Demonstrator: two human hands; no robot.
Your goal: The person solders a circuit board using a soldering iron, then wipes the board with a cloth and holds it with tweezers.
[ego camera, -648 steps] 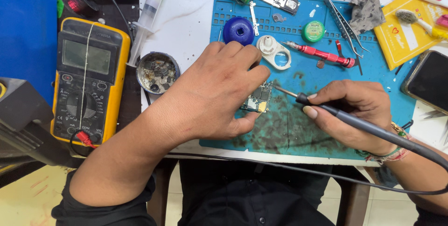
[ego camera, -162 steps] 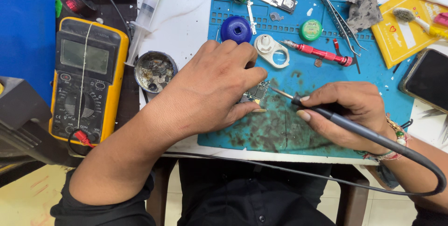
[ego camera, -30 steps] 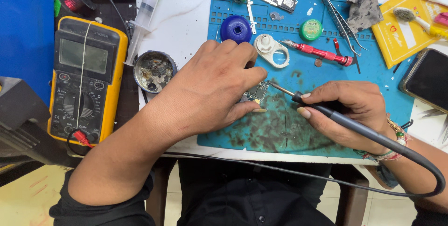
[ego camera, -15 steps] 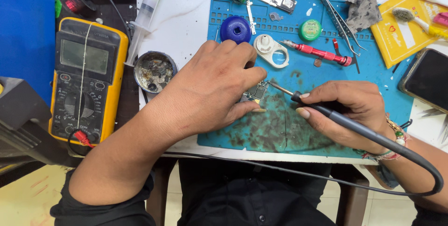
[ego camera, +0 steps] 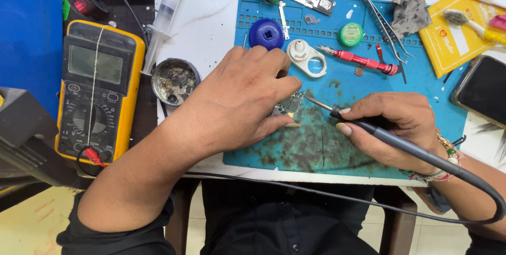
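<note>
— Where's the circuit board (ego camera: 290, 105)?
— Centre of frame, on the blue mat (ego camera: 358, 86), pinned under the left hand's (ego camera: 240, 102) fingertips.
— And the right hand (ego camera: 392, 126)?
— Curled around the soldering iron (ego camera: 369, 127), tip at the board's edge. Multimeter (ego camera: 97, 89) sits far left.

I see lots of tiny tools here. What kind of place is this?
Probably an electronics repair bench: a soldering iron on a small circuit board, a yellow multimeter, and a stained blue work mat.
</note>
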